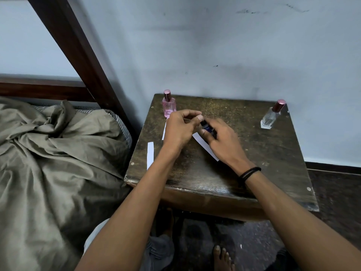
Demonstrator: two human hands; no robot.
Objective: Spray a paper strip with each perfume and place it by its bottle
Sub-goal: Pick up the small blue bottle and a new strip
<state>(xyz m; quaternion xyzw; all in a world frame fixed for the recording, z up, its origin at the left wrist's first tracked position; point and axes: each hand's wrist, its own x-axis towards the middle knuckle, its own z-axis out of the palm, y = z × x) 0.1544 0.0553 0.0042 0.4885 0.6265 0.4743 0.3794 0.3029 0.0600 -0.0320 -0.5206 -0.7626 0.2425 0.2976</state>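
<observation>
Your right hand (220, 137) is curled around the small dark blue bottle (208, 129), gripping it just above the tabletop (263, 163) at the middle of the frame. Your left hand (179, 128) is beside it with its fingers bent inward and the thumb tip against the bottle's top. I cannot tell whether it pinches the cap or only touches it.

A white paper strip (207, 147) lies slantwise on the tabletop, directly under your right hand and the blue bottle. A second strip (150, 157) lies near the tabletop's left edge. A third strip (164, 132) shows partly from behind your left hand, just below the pink bottle (169, 105).

The pink bottle stands upright at the upper left corner of the tabletop. The clear bottle (271, 117), with a dark pink cap, stands at the upper right corner, well apart from your hands. A black band (249, 173) circles your right wrist. A rumpled olive sheet (58, 149) covers the bed on the left of the frame.
</observation>
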